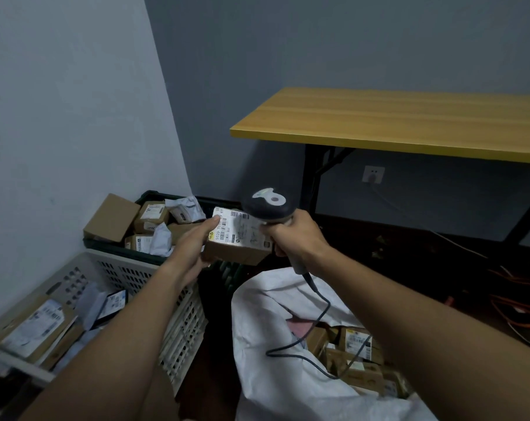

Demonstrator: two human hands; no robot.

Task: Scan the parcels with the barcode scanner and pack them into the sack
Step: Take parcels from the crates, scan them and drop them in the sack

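Observation:
My left hand (194,244) grips a small cardboard parcel (238,238) by its left end, holding it in the air with its white barcode label facing up. My right hand (294,235) grips the handle of a dark barcode scanner (268,205), whose head sits right over the label's right side. The scanner's cable (315,317) hangs down into the open white sack (266,308) below, which holds several cardboard parcels (358,344).
A dark crate (154,197) full of boxes and mailers stands in the corner. A white slotted basket (181,326) with more parcels sits at lower left. A yellow-topped table (394,123) stands at right, with orange cables (518,302) on the floor.

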